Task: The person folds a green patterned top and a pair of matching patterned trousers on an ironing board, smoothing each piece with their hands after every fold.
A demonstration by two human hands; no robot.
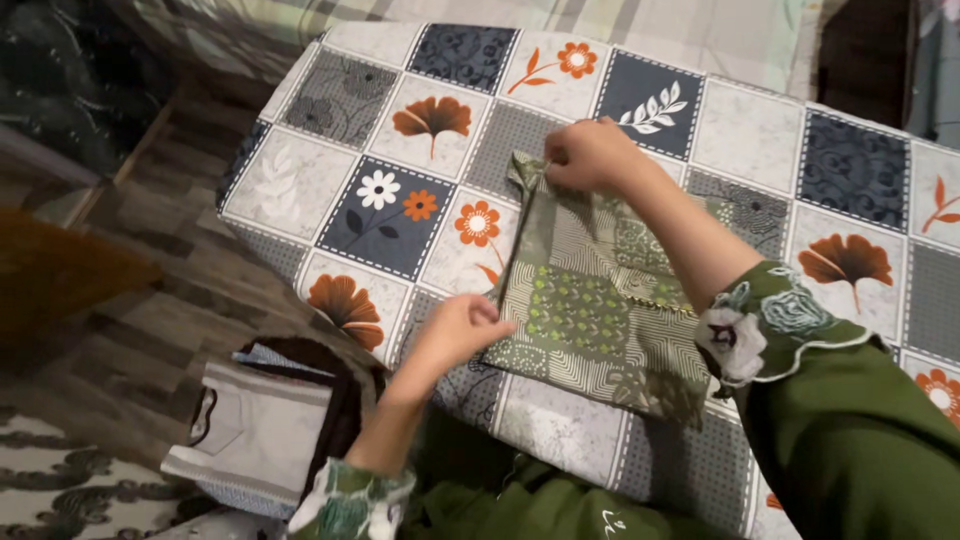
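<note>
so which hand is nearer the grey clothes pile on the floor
Left. The left hand is at the folded cloth's near edge, just above the pile; the right hand pins its far corner.

Two hands are in play, the left hand [462,325] and the right hand [588,155], both on one folded green patterned cloth [590,300], spread over one table with a patchwork-print cover [760,135], and one pile of folded clothes [262,425] sits beside it.
</note>
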